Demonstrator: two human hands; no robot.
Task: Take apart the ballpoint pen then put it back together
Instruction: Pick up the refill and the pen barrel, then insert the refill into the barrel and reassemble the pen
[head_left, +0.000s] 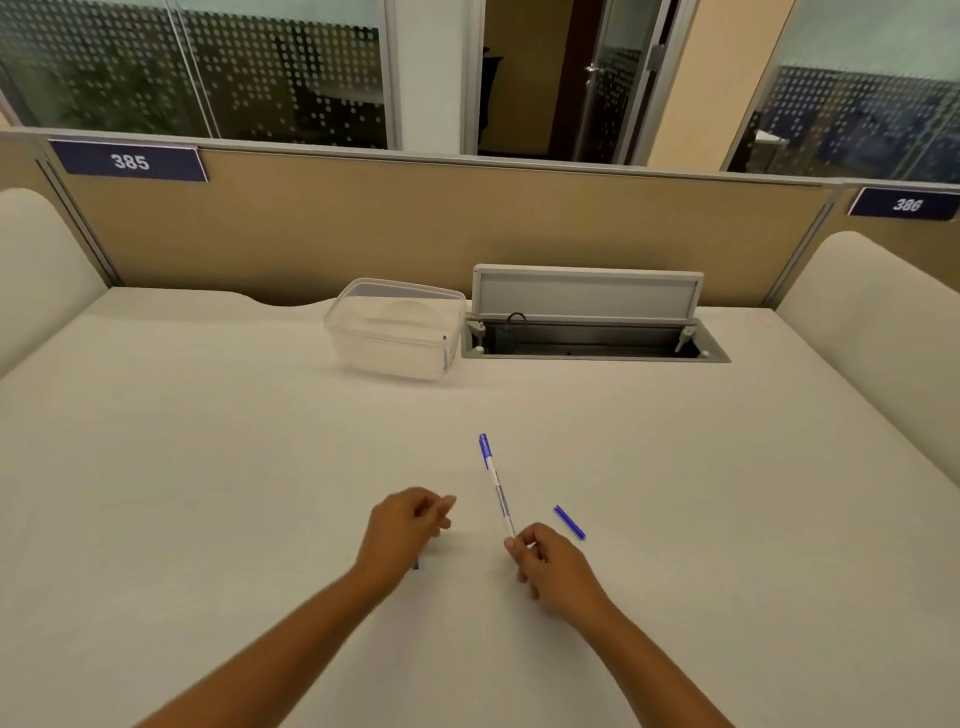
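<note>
The counter (208, 467) lies bare to left and right of both hands. Far back, a clear plastic container (395, 332) and an open cable hatch (592, 322) stand just beside each other. A blue cap (569, 522) lies near the right hand (550, 566).

White desk (208, 441), tan partition (395, 228) numbered 385 and 386, dotted glass walls (260, 67) behind

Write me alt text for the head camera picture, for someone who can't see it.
Seen from above, a person's right hand pinches the near end of a blue-capped ballpoint pen over a white desk, while the left hand hovers loosely curled beside it. A small loose blue pen piece lies to the right; a clear plastic box sits farther back.
</note>
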